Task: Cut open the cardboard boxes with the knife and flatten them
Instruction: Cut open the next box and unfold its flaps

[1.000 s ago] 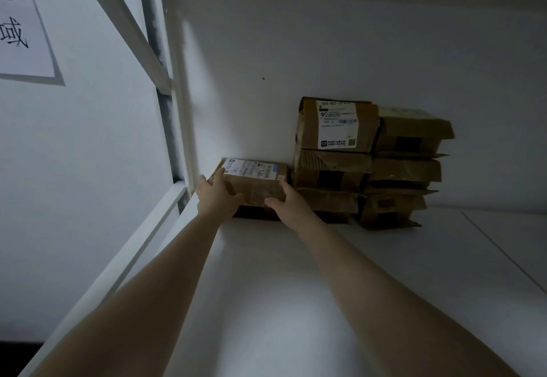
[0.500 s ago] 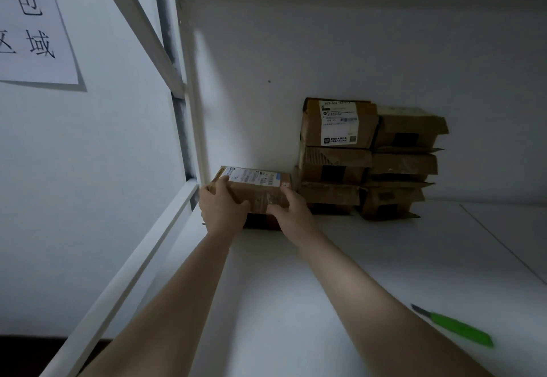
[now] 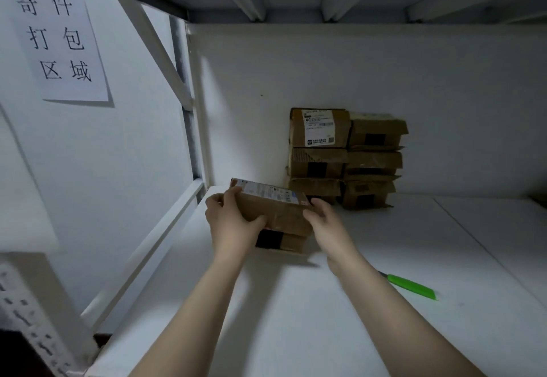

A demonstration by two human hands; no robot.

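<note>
Left hand (image 3: 232,224) and right hand (image 3: 325,224) grip 1 cardboard box (image 3: 284,214) — knife (image 3: 411,286) lies nearby.

knife (image 3: 411,286): blade end hidden behind right forearm (image 3: 364,288) | held box (image 3: 275,214): label print too small to read, near-left corner covered by left hand (image 3: 233,222) | lower box (image 3: 284,242): mostly under held box and left hand | stack (image 3: 346,157): top label unreadable | rack upright (image 3: 29,317): blurred, cut by left edge | both forearms: cut by bottom edge
</note>
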